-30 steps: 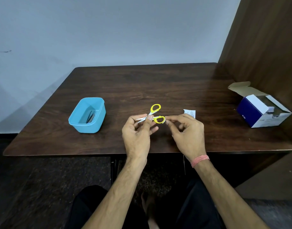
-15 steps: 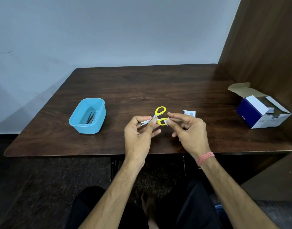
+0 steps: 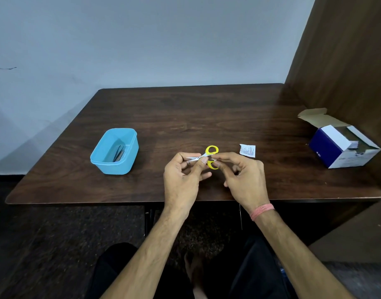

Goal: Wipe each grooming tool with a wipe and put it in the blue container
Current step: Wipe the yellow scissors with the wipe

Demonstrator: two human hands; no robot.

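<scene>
Now the left hand (image 3: 182, 180) pinches the scissors (image 3: 203, 157) near the blades, thumb and forefinger curled round the metal. Right of that grip, the right hand (image 3: 243, 180) pinches at the lower yellow handle loop; no wipe can be made out between its fingers. Left of the grip, well apart, sits the blue container (image 3: 115, 151) holding dark tools. Just beyond the right hand lies a sachet (image 3: 247, 150), and far right a box (image 3: 342, 145).

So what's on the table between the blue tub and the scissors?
Nothing: the head view shows bare wood between the blue tub and the scissors.
</scene>
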